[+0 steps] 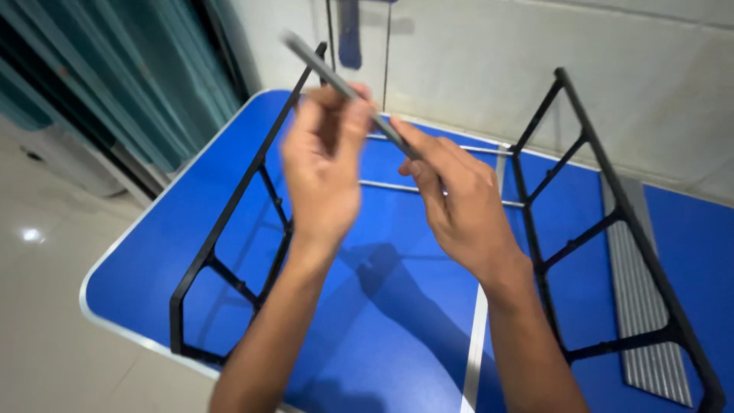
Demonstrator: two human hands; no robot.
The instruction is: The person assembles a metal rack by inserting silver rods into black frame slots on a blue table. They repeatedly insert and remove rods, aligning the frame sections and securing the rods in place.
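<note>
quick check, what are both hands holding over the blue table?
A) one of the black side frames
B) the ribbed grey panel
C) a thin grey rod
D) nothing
C: the left hand and right hand both pinch a thin grey rod in the air, while the black side frames stand on the blue table and the ribbed grey panel lies flat, untouched.

Both hands, left hand and right hand, pinch a grey rod above the blue surface, between two black frames.
</note>
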